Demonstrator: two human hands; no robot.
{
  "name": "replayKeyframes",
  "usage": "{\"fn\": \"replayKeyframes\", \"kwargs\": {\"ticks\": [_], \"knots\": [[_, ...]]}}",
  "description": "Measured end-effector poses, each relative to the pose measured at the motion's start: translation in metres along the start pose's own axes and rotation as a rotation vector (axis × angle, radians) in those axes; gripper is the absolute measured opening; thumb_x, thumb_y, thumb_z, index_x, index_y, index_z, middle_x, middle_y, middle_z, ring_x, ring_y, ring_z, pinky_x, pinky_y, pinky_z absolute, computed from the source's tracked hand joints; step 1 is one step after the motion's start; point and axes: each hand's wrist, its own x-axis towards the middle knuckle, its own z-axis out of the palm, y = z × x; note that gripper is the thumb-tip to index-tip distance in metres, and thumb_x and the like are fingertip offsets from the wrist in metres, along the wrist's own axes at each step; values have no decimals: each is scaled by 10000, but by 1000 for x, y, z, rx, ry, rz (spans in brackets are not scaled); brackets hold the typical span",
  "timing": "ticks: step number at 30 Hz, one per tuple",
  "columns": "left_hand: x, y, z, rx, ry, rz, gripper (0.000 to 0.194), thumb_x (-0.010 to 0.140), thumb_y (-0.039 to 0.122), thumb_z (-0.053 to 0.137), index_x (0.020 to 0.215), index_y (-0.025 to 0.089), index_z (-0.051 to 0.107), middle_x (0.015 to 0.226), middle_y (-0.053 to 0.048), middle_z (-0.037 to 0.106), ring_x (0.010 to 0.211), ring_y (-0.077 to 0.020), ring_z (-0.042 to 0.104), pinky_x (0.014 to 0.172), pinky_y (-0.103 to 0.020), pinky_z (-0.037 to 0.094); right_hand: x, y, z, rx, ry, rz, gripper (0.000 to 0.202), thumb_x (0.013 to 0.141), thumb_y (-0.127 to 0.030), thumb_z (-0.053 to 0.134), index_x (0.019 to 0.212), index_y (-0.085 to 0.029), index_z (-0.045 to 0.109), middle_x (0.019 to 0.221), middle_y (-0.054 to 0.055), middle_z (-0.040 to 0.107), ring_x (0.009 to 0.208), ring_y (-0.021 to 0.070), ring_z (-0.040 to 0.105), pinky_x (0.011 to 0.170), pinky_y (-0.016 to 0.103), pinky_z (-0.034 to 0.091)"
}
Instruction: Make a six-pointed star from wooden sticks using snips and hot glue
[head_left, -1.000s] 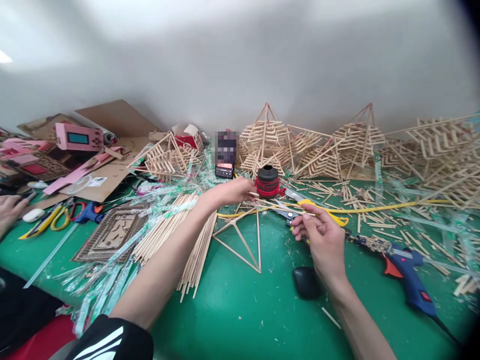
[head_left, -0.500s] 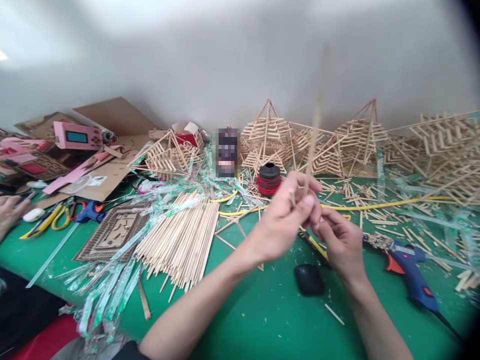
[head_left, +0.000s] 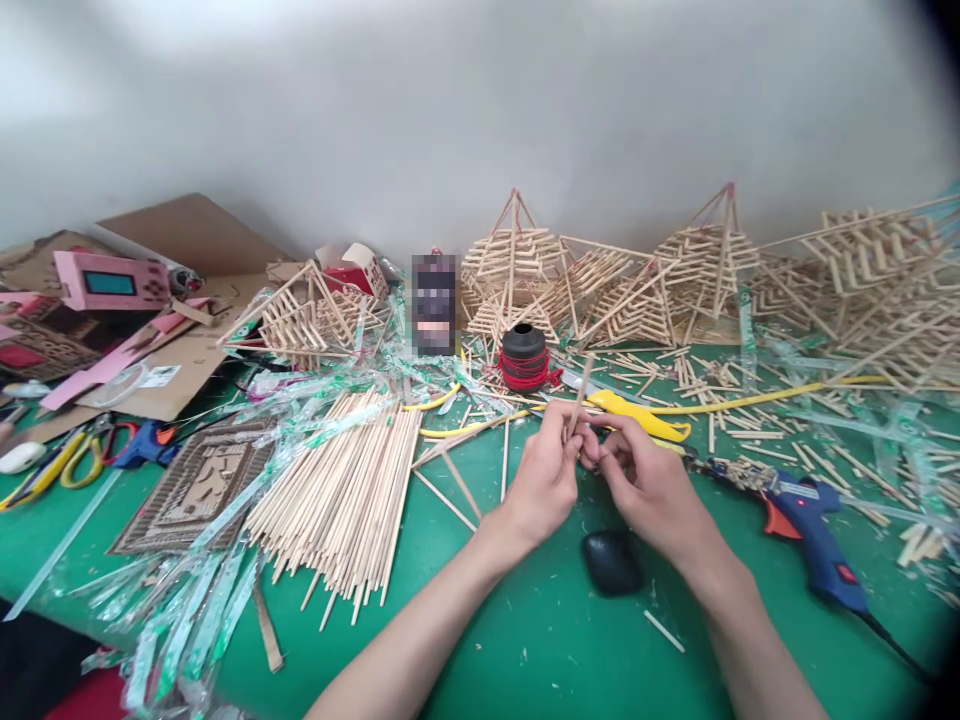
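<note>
My left hand [head_left: 547, 470] is closed round a thin wooden stick [head_left: 583, 390], which points upward and leans slightly away. Close beside it, my right hand [head_left: 649, 485] is pinched with its fingertips by the left fingers; what it grips, if anything, is hidden. Just beyond the hands are a red-wound spool [head_left: 523, 358] with a black top and a yellow-handled tool [head_left: 637, 412]. Below them lies a black rounded object [head_left: 612, 562]. A blue glue gun [head_left: 821, 540] rests right of my right hand.
Bundled wooden sticks [head_left: 341, 490] lie on the green table [head_left: 517, 660] at left, near plastic wrappers [head_left: 199, 620]. Stick-built pyramids [head_left: 514, 260] line the wall. Cardboard [head_left: 202, 240], scissors [head_left: 84, 455] and a pink device [head_left: 109, 282] are far left. Cut stick pieces [head_left: 757, 410] litter the right.
Both hands have come down and slightly left, and the stick now stands much lower. The yellow tool behind them shows more fully. The view has shifted a little right; the hand at far left has left view.
</note>
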Motion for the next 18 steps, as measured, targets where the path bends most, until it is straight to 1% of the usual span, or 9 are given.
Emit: {"fn": "replayKeyframes", "kwargs": {"ticks": [2, 3, 5, 6, 8, 11, 13, 15, 18], "knots": [[-3, 1, -2, 59, -11, 41, 165, 1054, 371, 449, 1159, 244, 451, 852, -6, 595, 749, -146, 549, 762, -279, 479, -1, 5, -3, -134, 30, 42, 162, 959, -309, 473, 980, -235, 615, 744, 21, 688, 651, 193, 646, 605, 301, 423], [-4, 1, -4, 82, -21, 55, 166, 1059, 356, 440, 1184, 247, 451, 869, -11, 623, 756, -144, 568, 771, -277, 488, -2, 7, -4, -186, 36, 63, 145, 939, -335, 512, 878, -240, 602, 714, 28, 679, 631, 209, 635, 582, 311, 382], [-5, 1, -7, 84, -37, 46, 186, 1064, 362, 440, 1213, 251, 452, 914, -27, 682, 789, -149, 623, 798, -285, 515, -5, 9, -4, -289, 16, 83, 176, 887, -382, 605, 783, -243, 576, 661, 36, 658, 587, 228, 610, 542, 315, 294], [-6, 0, -8, 62, -41, 19, 202, 1061, 380, 453, 1215, 250, 458, 933, -37, 710, 811, -156, 653, 818, -294, 529, -6, 9, -3, -329, -3, 82, 189, 863, -393, 648, 778, -241, 575, 662, 43, 659, 590, 237, 612, 538, 314, 269], [-7, -2, -10, 17, -29, -49, 240, 1045, 427, 500, 1196, 240, 493, 959, -56, 751, 859, -174, 700, 865, -317, 547, -8, 5, 2, -389, -34, 72, 193, 842, -368, 690, 783, -230, 568, 713, 75, 681, 653, 262, 645, 549, 317, 270], [-7, -4, -12, -29, 25, -83, 297, 1017, 481, 556, 1123, 206, 593, 955, -81, 770, 894, -194, 733, 891, -327, 559, -10, -4, 10, -454, -41, 76, 153, 878, -267, 629, 766, -221, 535, 789, 128, 698, 750, 288, 679, 558, 322, 270], [-7, -3, -12, -49, 67, -59, 327, 1013, 500, 560, 1068, 187, 636, 937, -88, 765, 876, -192, 736, 856, -313, 564, -10, -8, 13, -480, -27, 105, 155, 920, -242, 553, 769, -223, 521, 782, 129, 697, 686, 265, 671, 527, 323, 228], [-8, -2, -12, -66, 120, -30, 342, 1019, 506, 548, 1046, 178, 642, 915, -81, 751, 824, -174, 721, 800, -293, 557, -9, -11, 9, -498, -6, 137, 166, 963, -267, 489, 808, -224, 527, 760, 112, 700, 596, 235, 647, 503, 321, 214], [-9, 2, -12, -96, 206, 14, 359, 1023, 517, 541, 1046, 170, 627, 848, -48, 713, 716, -132, 655, 707, -256, 514, -9, -17, -7, -417, 91, 202, 163, 989, -357, 477, 914, -231, 547, 766, 81, 723, 586, 226, 659, 507, 309, 323]]}}
